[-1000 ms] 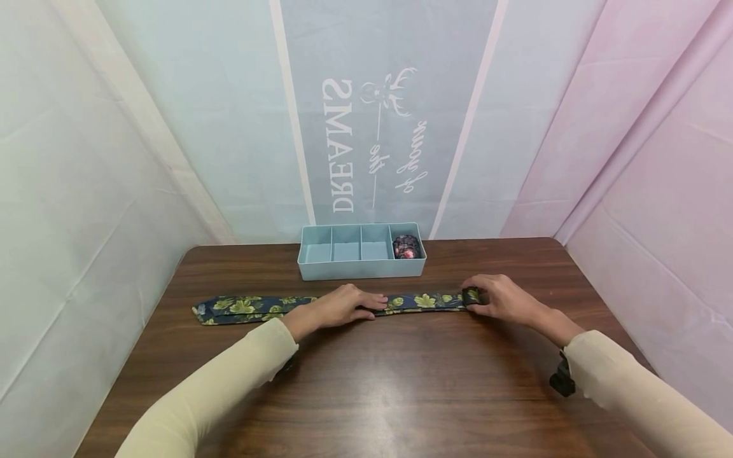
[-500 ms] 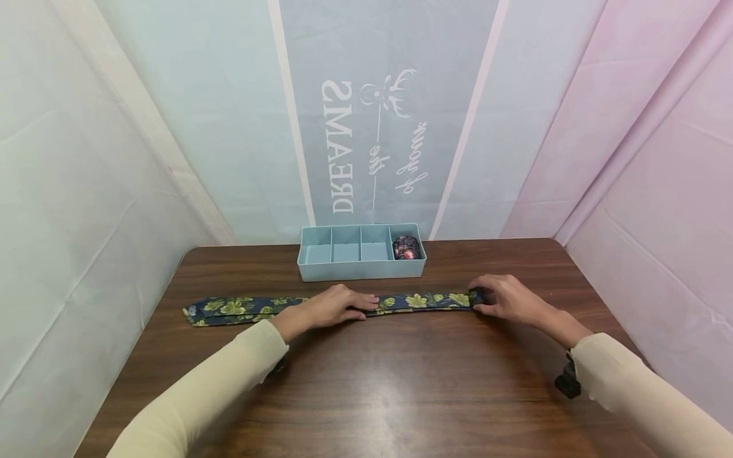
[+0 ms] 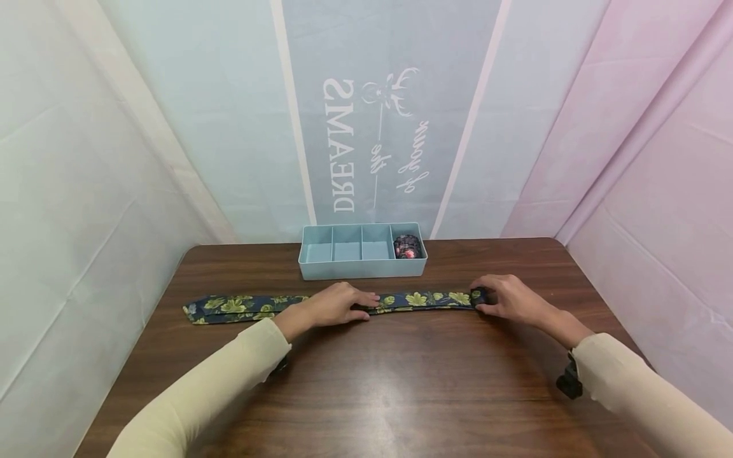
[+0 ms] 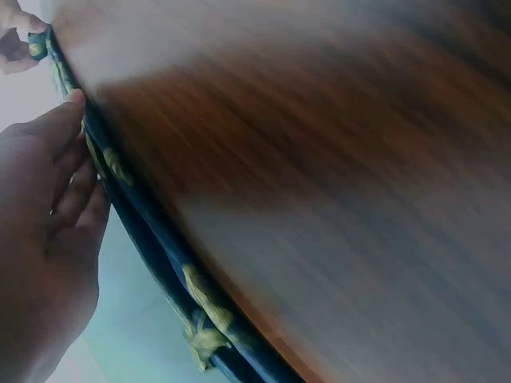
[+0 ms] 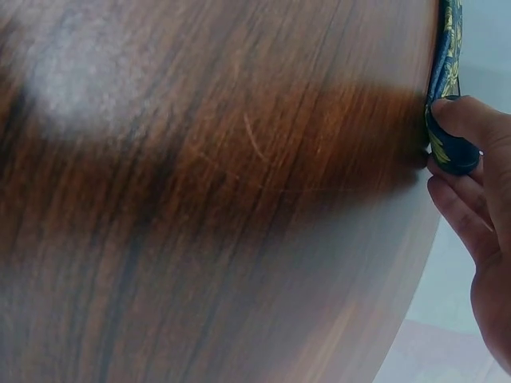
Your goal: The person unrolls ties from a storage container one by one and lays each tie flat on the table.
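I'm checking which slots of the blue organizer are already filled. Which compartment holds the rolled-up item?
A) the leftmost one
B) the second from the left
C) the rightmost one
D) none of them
C: in the head view the blue organizer has four compartments, and the dark rolled item sits in the rightmost one, while the other three show only their bare blue floors.

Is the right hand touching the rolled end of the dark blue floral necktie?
Touching. The right wrist view shows the right hand with thumb and fingers pinching the rolled end of the dark blue floral necktie.
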Demonstrator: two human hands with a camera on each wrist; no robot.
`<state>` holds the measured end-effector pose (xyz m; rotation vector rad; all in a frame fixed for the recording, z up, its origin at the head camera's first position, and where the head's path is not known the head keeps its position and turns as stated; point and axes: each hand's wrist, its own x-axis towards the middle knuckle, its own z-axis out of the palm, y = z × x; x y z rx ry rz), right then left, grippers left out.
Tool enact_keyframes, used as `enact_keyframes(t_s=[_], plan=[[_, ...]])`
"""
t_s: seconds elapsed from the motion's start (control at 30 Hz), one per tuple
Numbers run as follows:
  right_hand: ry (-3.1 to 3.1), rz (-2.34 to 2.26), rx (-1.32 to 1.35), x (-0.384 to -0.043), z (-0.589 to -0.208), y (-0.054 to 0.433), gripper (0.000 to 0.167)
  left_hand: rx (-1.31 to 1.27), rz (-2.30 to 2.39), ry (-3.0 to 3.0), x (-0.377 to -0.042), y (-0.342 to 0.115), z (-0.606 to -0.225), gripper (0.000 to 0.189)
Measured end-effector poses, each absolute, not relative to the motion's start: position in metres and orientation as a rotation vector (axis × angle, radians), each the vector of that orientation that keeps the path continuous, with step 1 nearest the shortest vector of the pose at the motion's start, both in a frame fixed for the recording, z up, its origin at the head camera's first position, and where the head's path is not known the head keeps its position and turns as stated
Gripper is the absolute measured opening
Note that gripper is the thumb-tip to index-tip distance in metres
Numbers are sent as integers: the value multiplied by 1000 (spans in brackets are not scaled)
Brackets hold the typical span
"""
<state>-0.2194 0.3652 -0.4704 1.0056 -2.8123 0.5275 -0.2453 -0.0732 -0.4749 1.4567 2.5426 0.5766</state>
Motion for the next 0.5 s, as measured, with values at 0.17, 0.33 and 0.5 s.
enact_keyframes(t_s=[0.17,0.33,0.5], plan=[[-2815,524,999,-219,-470,366,42,1449,593,2577,-243,-56,-470,40],[-2816,512,994,-219,-470,366,42,1472,647,2561,-247,-34,-470,38],[-2819,544,993,-220,-470,368,41,1458,676,2536,-252,-19,-474,40]])
